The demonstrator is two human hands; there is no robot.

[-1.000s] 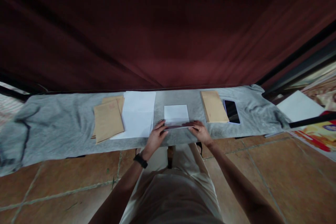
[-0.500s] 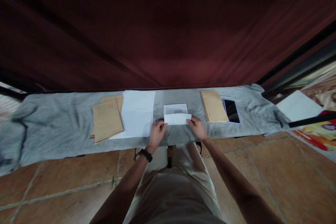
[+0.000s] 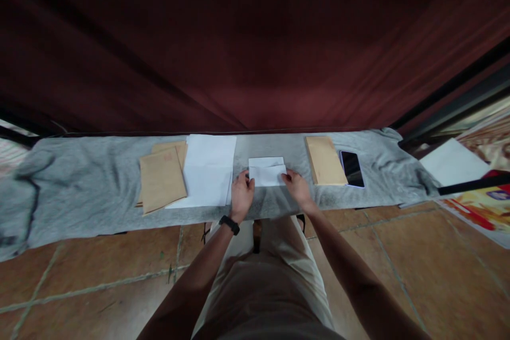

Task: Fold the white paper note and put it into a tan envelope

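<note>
The person wears a black wristwatch (image 3: pixel 229 224) on the left wrist, light beige trousers (image 3: pixel 266 281), and both forearms are bare.

We seem to be in a lived-in room used as a makeshift paperwork spot rather than a proper office. There is a terracotta tile floor (image 3: pixel 99 265), a dark red curtain (image 3: pixel 255 64) as the back wall, and a narrow surface draped in a grey cloth (image 3: pixel 79 186). On it lie brown envelopes (image 3: pixel 161 178), white sheets (image 3: pixel 209 170), a folded sheet (image 3: pixel 266 174) and a phone (image 3: pixel 351 168).
</note>
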